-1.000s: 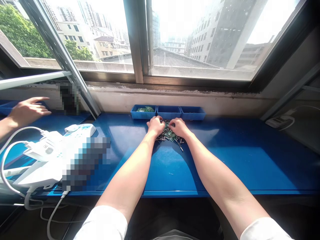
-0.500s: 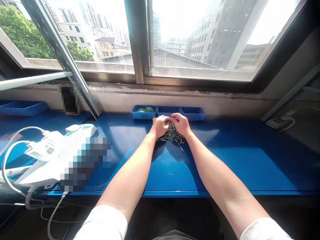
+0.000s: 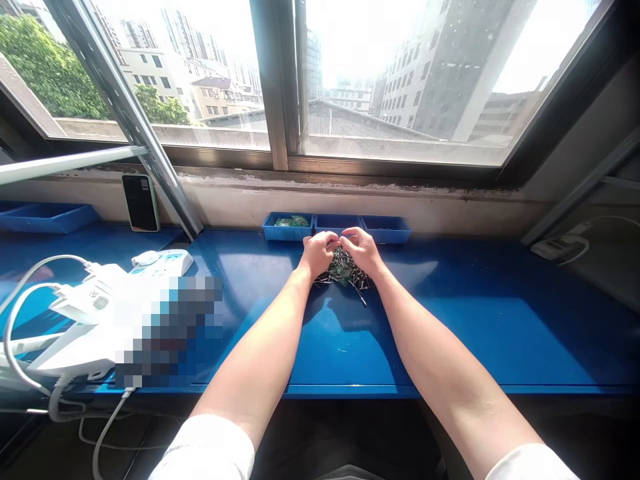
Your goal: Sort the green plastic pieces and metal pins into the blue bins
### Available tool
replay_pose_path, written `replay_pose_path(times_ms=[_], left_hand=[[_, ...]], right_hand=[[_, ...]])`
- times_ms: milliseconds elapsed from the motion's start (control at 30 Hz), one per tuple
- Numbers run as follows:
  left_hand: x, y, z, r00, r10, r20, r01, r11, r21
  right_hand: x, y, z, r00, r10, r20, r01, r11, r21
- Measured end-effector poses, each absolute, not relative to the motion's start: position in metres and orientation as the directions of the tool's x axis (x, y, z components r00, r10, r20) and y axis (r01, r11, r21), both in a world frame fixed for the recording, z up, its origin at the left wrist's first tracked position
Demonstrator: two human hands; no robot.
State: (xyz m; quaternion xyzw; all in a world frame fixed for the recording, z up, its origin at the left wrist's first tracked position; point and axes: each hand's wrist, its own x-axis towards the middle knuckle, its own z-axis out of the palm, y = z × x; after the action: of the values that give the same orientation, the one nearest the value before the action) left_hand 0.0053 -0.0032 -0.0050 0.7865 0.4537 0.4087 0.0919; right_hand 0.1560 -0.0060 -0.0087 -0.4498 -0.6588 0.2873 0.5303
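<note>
On the blue bench top (image 3: pixel 450 313) lies a small heap of dark metal pins mixed with green parts (image 3: pixel 345 273). My left hand (image 3: pixel 317 253) and my right hand (image 3: pixel 364 248) are curled over the far side of this heap, fingertips nearly meeting above it. Both hands have their fingers closed in a pinch; what they pinch is too small to name. Just behind the hands stand three small blue trays in a row: the left tray (image 3: pixel 287 227) holds green parts, the middle tray (image 3: pixel 336 222) and the right tray (image 3: pixel 386 229) look nearly bare.
A white power strip (image 3: pixel 163 261) with chargers and cables sits at the left, beside a blurred patch. A phone (image 3: pixel 141 202) leans on the wall under the window. Another blue tray (image 3: pixel 45 217) is at far left. A white plug and cable (image 3: pixel 555 247) lie at right.
Both my hands have shifted slightly away from me and drawn closer together over the heap. Another person's hand at the far left has gone from view.
</note>
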Motion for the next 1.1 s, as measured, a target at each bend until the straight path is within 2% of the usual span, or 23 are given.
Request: replay_pose_path(times_ms=[167,433,533,633,767,967,1100], left_hand=[[0.005,-0.002,-0.007,0.219,0.81,0.545,0.667,-0.532,0.522],[0.007,-0.005,-0.006,0.243,0.856,0.457,0.722,-0.474,0.503],[0.008,-0.005,-0.004,0.22,0.867,0.447,0.735,-0.448,0.509],[0.007,-0.002,-0.006,0.1,0.884,0.456,0.753,-0.367,0.546],[0.004,0.003,-0.01,-0.029,0.9,0.436,0.756,-0.265,0.598],[0.003,0.006,-0.013,-0.036,0.914,0.403,0.765,-0.235,0.599],[0.003,0.006,-0.014,-0.023,0.917,0.399,0.769,-0.239,0.593]], right_hand=[[0.157,-0.008,-0.009,-0.024,0.863,0.504,0.28,0.49,-0.826],[0.158,-0.014,-0.002,-0.092,0.915,0.392,0.08,0.399,-0.914],[0.161,-0.012,-0.003,-0.064,0.925,0.375,0.046,0.378,-0.925],[0.164,-0.008,-0.005,0.05,0.909,0.413,0.14,0.403,-0.905],[0.169,-0.003,-0.007,0.173,0.868,0.465,0.394,0.372,-0.841],[0.174,0.001,-0.008,0.168,0.838,0.519,0.641,0.307,-0.704],[0.174,0.001,-0.007,0.155,0.86,0.486,0.739,0.226,-0.635]])
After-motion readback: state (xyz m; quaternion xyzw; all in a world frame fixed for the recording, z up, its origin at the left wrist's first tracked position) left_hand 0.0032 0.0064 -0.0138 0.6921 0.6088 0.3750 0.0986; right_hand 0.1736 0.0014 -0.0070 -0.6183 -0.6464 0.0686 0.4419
